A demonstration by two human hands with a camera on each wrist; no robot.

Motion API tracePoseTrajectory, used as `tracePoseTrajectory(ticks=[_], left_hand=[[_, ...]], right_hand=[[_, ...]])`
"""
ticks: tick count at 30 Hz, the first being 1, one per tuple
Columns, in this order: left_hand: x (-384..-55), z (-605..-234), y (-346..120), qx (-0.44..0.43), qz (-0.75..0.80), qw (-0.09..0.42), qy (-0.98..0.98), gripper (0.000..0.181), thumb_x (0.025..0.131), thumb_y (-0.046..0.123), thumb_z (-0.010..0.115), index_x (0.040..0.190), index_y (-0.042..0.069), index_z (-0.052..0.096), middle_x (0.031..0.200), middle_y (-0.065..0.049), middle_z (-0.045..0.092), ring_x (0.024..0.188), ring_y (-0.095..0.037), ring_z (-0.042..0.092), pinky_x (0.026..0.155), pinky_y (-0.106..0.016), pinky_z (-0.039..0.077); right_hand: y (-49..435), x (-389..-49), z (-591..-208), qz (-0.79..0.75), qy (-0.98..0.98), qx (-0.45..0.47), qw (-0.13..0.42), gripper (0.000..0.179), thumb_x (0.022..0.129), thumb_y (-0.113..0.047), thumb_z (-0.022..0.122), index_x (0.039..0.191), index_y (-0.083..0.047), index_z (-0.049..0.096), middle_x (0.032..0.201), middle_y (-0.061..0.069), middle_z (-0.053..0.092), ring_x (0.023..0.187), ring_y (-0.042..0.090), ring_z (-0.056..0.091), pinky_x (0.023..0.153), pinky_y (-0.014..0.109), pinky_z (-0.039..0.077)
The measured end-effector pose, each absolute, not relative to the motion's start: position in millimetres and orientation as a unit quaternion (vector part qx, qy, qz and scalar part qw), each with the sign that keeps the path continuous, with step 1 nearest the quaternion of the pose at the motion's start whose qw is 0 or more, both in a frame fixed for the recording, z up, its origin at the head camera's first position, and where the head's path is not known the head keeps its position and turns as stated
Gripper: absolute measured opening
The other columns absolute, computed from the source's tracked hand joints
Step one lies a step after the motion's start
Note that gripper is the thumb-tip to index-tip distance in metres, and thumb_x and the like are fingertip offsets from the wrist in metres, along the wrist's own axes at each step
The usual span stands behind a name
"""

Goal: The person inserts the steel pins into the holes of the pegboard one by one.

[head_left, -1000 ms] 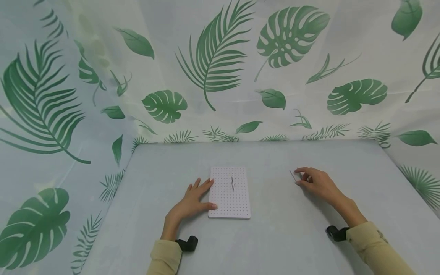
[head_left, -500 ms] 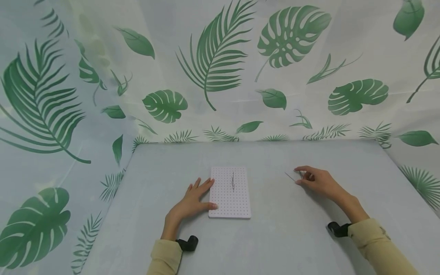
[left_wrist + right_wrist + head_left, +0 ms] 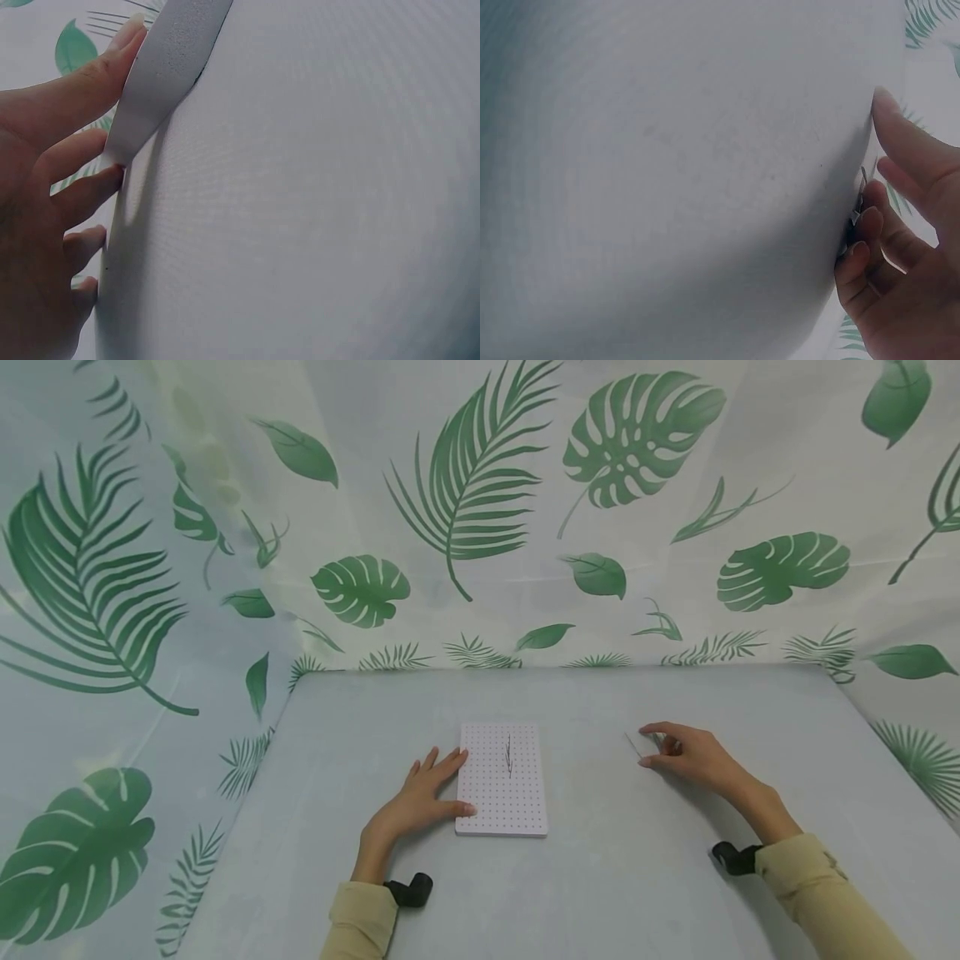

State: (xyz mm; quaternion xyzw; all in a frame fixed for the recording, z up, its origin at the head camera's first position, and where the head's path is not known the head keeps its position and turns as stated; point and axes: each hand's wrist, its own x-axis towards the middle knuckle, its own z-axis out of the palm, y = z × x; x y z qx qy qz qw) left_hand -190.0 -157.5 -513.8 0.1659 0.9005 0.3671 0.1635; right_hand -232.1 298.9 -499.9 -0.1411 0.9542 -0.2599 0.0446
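My left hand rests spread at the left side of a white pegboard; its thumb lies over the surface and a fingertip touches the edge. Thin dark sticks stand out on the board's upper half. To the right, my right hand rests low over the table, thumb and index finger apart. A thin straight stick shows just off the thumb tip. In the right wrist view the other fingers curl against a small shiny metal piece; its kind is mostly hidden by them.
A pale grey table spreads under both hands. Behind it and at the sides hangs a white cloth printed with green leaves. Black wrist cameras sit at both cuffs.
The thin stick by the right thumb has swung to a flatter slant, then back steeper, ending slightly left. The right thumb has shifted a little left. My left hand and the pegboard stay put.
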Motion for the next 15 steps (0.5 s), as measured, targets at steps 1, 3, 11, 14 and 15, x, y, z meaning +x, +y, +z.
tracePoseTrajectory(ticks=[1, 3, 11, 14, 15], left_hand=[[-189.9, -513.6, -157.3, 0.166, 0.367, 0.163, 0.9, 0.09, 0.088, 0.039, 0.08, 0.161, 0.014, 0.035, 0.169, -0.011, 0.031, 0.16, -0.039, 0.005, 0.129, -0.059, -0.001], [-189.8, -513.6, -157.2, 0.166, 0.366, 0.163, 0.901, 0.09, 0.088, 0.039, 0.08, 0.161, 0.014, 0.035, 0.168, -0.011, 0.031, 0.16, -0.039, 0.005, 0.129, -0.059, -0.001], [-190.4, -515.5, -157.4, 0.168, 0.361, 0.158, 0.903, 0.089, 0.088, 0.04, 0.08, 0.161, 0.014, 0.035, 0.168, -0.011, 0.031, 0.16, -0.039, 0.006, 0.129, -0.059, -0.001], [-190.6, -516.3, -157.7, 0.169, 0.362, 0.156, 0.903, 0.09, 0.088, 0.04, 0.08, 0.161, 0.013, 0.036, 0.168, -0.011, 0.032, 0.16, -0.039, 0.006, 0.128, -0.06, -0.001], [-190.6, -516.6, -157.7, 0.17, 0.362, 0.156, 0.903, 0.09, 0.088, 0.04, 0.08, 0.161, 0.013, 0.036, 0.168, -0.011, 0.031, 0.16, -0.039, 0.006, 0.128, -0.06, -0.001]], right_hand=[[298.5, -232.4, -500.1, -0.259, 0.955, -0.138, 0.047, 0.053, 0.088, -0.028, 0.083, 0.131, -0.003, 0.065, 0.084, 0.001, 0.063, 0.077, 0.016, 0.053, 0.067, 0.031, 0.045], [297.7, -233.0, -500.6, -0.256, 0.956, -0.133, 0.05, 0.055, 0.088, -0.031, 0.083, 0.132, -0.004, 0.065, 0.084, 0.002, 0.062, 0.077, 0.016, 0.053, 0.067, 0.031, 0.044], [295.0, -232.9, -500.6, -0.251, 0.957, -0.139, 0.037, 0.052, 0.091, -0.032, 0.08, 0.133, -0.006, 0.064, 0.084, 0.002, 0.062, 0.075, 0.016, 0.051, 0.065, 0.032, 0.043], [294.9, -233.2, -500.1, -0.248, 0.957, -0.144, 0.039, 0.053, 0.09, -0.029, 0.081, 0.135, -0.007, 0.063, 0.083, 0.002, 0.061, 0.075, 0.016, 0.051, 0.065, 0.032, 0.042], [294.8, -233.5, -499.8, -0.247, 0.957, -0.145, 0.04, 0.054, 0.09, -0.029, 0.081, 0.135, -0.007, 0.063, 0.082, 0.001, 0.06, 0.074, 0.016, 0.05, 0.065, 0.031, 0.042]])
